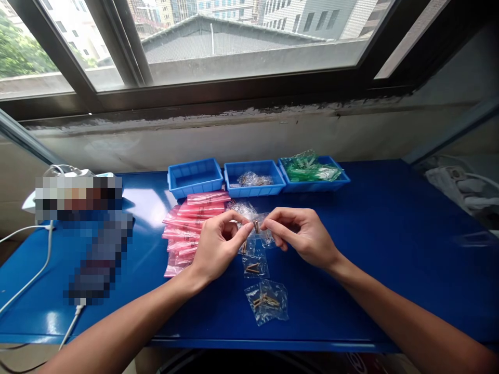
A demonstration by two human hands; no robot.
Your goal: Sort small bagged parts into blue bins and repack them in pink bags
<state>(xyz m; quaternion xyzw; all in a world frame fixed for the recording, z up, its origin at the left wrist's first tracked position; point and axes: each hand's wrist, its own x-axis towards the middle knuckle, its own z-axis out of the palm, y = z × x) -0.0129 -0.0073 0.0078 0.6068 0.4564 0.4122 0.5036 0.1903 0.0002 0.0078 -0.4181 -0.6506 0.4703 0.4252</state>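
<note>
Between the fingers (pixel 242 235), bagged metal pins (pixel 256 226) run nearly upright in view.

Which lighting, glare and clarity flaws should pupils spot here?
Head view: daylight glares through the window, while the upper right corner falls dark. Head view: a pale reflection whitens the blue tabletop left of the pink bags. Head view: mosaic blocks hide things at left; left hand and right hand pinch a clear plastic bag, its contents too small to identify.

A dark metal-framed glass window (pixel 249 89) sits above a whitish wall (pixel 148 141) behind the flat blue bench (pixel 382 234), a grey gabled roof (pixel 179 47) outside; a thin white cable (pixel 50 244) lies at left.
</note>
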